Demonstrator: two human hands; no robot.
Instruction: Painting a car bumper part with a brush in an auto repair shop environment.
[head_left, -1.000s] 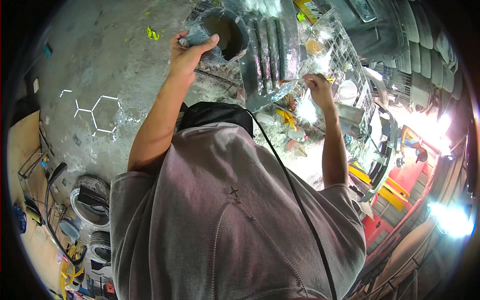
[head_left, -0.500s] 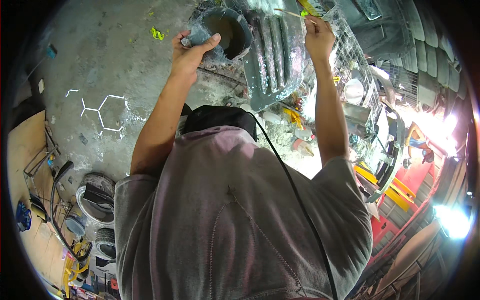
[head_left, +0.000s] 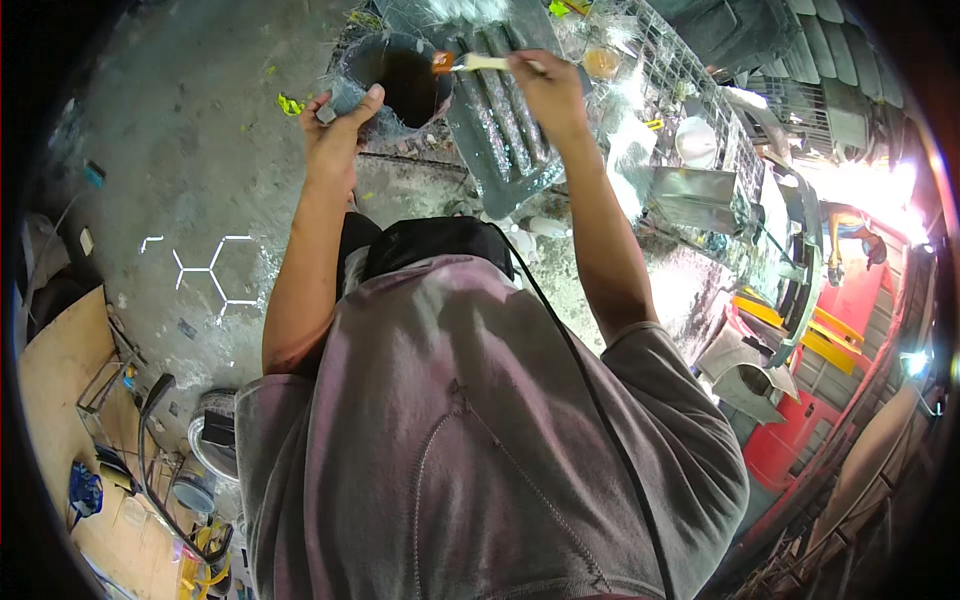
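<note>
The left hand (head_left: 335, 130) has its grip clamped on the near left rim of a grey bucket (head_left: 358, 68), thumb over the edge. The right hand (head_left: 553, 97) has its grip closed around the pale handle of a brush (head_left: 487, 63), the orange tip pointing left at the bucket's right rim; blur hides whether they touch. A ribbed panel (head_left: 500, 140) lies just right of the bucket. The step looks like brushwork between bucket and panel; the next move would call for a steady bucket and controlled tip.
</note>
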